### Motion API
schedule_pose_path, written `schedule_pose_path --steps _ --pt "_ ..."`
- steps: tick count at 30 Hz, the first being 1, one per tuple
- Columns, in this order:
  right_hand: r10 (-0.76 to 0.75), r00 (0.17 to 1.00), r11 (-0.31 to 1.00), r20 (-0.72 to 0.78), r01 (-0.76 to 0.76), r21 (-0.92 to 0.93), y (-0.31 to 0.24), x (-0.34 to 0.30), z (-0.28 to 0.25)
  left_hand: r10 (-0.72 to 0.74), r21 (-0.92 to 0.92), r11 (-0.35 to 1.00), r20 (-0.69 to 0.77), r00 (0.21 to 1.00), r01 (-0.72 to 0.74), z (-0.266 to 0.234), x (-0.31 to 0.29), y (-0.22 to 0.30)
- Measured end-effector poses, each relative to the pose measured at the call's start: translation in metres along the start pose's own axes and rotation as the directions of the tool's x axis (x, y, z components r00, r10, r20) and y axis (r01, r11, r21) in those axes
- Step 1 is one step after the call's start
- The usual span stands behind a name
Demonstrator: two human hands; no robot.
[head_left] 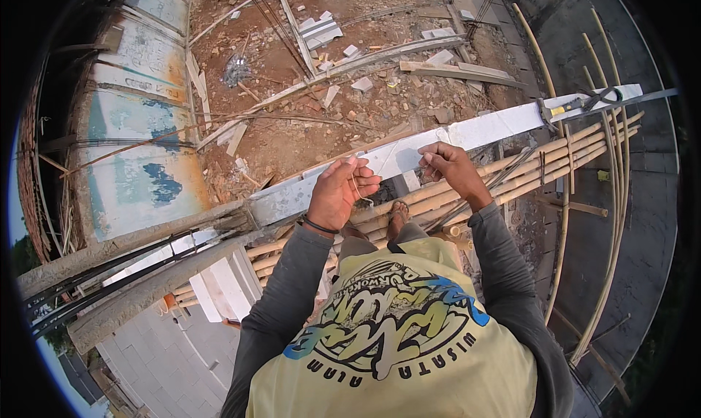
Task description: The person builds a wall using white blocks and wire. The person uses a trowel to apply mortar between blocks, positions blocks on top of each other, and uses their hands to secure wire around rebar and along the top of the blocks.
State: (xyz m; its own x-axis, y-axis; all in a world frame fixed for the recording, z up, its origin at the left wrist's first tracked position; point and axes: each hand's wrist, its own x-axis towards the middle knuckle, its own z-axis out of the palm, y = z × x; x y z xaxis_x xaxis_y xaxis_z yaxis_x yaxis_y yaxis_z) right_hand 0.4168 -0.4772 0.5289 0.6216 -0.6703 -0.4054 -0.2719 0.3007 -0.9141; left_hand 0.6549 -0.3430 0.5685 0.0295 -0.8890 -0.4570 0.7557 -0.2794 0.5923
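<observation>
My left hand (339,192) and my right hand (454,166) are raised in front of my chest, a short way apart. A thin piece of wire (359,193) hangs from the fingers of my left hand, which pinch it. My right hand is closed with fingertips pinched together, apparently on the same thin wire, though the strand between the hands is too fine to see. Below the hands runs a white-painted beam (409,151), with a platform of bamboo poles (526,171) beside it. My sandalled foot (398,213) stands on the bamboo.
Pincers (584,102) lie on the far right end of the white beam. Beyond it is a dirt yard with scattered planks, bricks and rubble (343,67). Steel bars and concrete (131,272) run at the left. Paved ground lies far below at the right.
</observation>
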Motion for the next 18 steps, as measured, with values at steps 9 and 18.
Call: schedule_pose_path --steps 9,18 --pt "-0.258 0.962 0.963 0.091 0.264 -0.059 0.011 0.030 0.072 0.137 0.252 0.964 -0.176 0.975 -0.090 -0.021 0.076 0.013" --pt "-0.049 0.999 0.999 0.009 0.049 0.016 0.054 0.007 0.046 0.367 0.776 0.631 -0.315 0.876 0.014 -0.127 0.101 0.009"
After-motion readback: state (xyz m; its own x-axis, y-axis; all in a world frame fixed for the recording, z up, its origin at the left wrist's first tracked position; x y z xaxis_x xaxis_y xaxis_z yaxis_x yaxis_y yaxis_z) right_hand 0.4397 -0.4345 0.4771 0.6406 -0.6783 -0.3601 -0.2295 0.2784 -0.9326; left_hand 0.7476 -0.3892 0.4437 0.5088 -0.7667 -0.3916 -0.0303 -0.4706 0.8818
